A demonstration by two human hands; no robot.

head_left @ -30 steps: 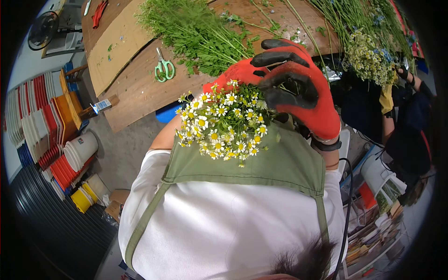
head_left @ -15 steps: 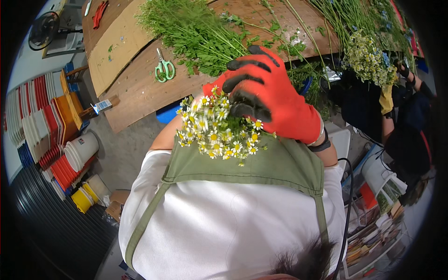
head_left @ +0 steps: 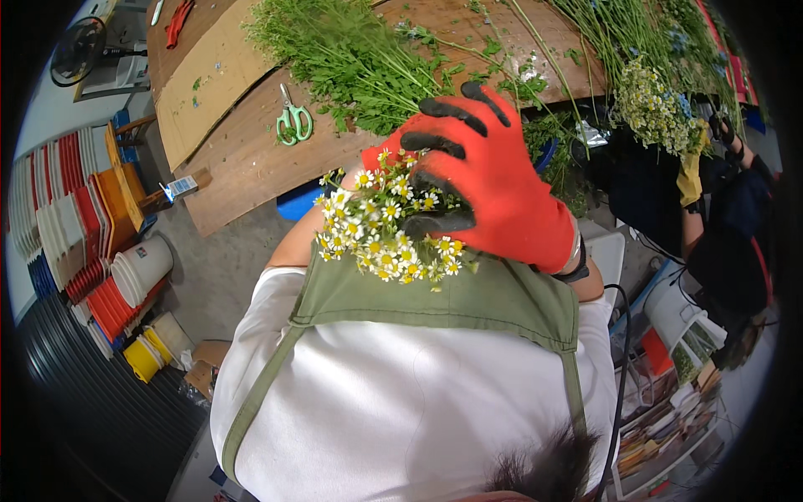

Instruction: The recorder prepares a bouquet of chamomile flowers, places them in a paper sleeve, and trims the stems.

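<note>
A bunch of chamomile (head_left: pixel 381 226) with white petals and yellow centres is held up before my chest, heads toward me. My left hand (head_left: pixel 378 156), in a red glove, grips it from below; the flowers and my other hand hide most of its fingers. Over the right side of the blooms lies my right hand (head_left: pixel 493 180), gloved in red with black fingertips. Its fingers are stretched and apart, with the thumb touching the flower heads. Beyond both hands, leafy green stems (head_left: pixel 360 71) spread over the wooden table (head_left: pixel 242 180).
Green-handled scissors (head_left: pixel 294 121) and a sheet of cardboard (head_left: pixel 205 92) lie on the table's left part. At right, another person's yellow-gloved hand (head_left: pixel 691 177) is beside a second flower bunch (head_left: pixel 657 109). Stacked buckets (head_left: pixel 142 263) stand at left on the floor.
My right hand has shifted slightly down, its thumb lower against the blooms. The chamomile heads have turned and moved a little to the left.
</note>
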